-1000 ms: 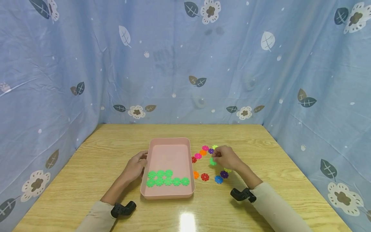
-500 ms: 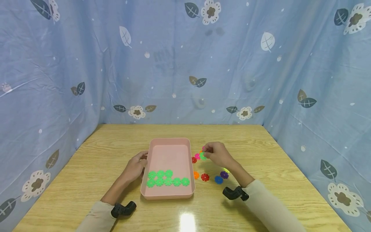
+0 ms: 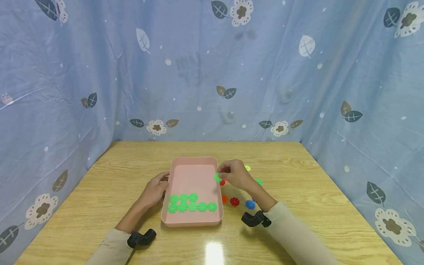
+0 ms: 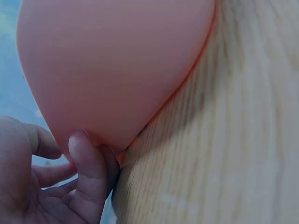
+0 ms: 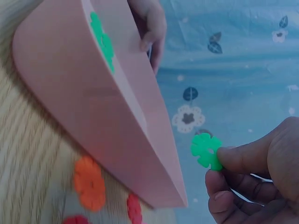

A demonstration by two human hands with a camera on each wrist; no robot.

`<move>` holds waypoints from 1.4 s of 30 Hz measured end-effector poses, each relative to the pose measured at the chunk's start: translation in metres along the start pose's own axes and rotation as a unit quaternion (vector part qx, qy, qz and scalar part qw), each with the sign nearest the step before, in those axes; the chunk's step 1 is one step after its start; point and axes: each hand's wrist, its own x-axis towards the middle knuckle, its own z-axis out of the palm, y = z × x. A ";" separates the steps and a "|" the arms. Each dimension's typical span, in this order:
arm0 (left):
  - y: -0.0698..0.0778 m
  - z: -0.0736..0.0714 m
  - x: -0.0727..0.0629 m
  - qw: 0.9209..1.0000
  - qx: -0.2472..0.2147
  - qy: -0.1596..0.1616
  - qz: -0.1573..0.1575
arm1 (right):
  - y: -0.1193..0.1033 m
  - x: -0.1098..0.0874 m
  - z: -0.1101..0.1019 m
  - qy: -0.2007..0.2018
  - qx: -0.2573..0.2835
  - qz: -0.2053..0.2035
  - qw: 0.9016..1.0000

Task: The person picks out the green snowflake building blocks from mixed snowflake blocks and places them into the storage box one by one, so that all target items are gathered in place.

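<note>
A pink tray [image 3: 198,224] stands on the table, with several green flower-shaped discs [image 3: 192,207] in two rows along its near end. My left hand [image 3: 153,190] holds the tray's left side; in the left wrist view its thumb [image 4: 88,158] lies on the outer wall. My right hand [image 3: 236,174] pinches a single green flower-shaped disc [image 5: 205,150] between thumb and fingers. That disc is raised over the tray's right rim, apart from the other green ones.
Right of the tray lie loose discs: orange [image 3: 224,199], red [image 3: 235,201], blue [image 3: 250,204], yellow [image 3: 247,168] and another green disc [image 3: 258,182]. My right hand and forearm hide some others. A blue patterned curtain [image 3: 198,73] hangs behind the wooden table [image 3: 109,176].
My right hand has moved left with the green disc, from among the loose discs to the tray's right rim. My left hand and the tray have stayed put.
</note>
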 end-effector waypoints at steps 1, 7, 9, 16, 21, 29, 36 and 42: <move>0.000 0.000 0.000 1.000 -0.001 0.000 0.000 | -0.002 0.001 0.002 -0.002 0.003 -0.003 1.000; 0.000 0.000 0.000 1.000 0.004 0.000 0.001 | -0.008 0.005 0.016 -0.022 0.018 -0.009 1.000; -0.001 0.000 0.000 1.000 0.006 0.001 0.000 | -0.009 0.005 0.021 -0.034 0.023 -0.003 0.999; -0.001 0.001 0.000 1.000 0.008 0.004 -0.001 | -0.012 0.006 0.035 -0.060 0.022 0.021 0.998; -0.001 0.001 0.000 1.000 0.007 0.000 0.005 | -0.012 0.006 0.040 -0.065 0.016 0.020 0.998; -0.002 0.002 0.000 1.000 0.003 0.001 0.001 | -0.012 0.006 0.048 -0.076 -0.028 -0.012 0.997; -0.002 0.002 -0.001 1.000 -0.001 -0.004 -0.002 | -0.013 0.007 0.057 -0.095 -0.102 -0.030 0.990; 0.000 0.001 0.000 1.000 -0.005 0.003 -0.004 | -0.017 0.010 0.059 -0.103 -0.142 -0.028 0.984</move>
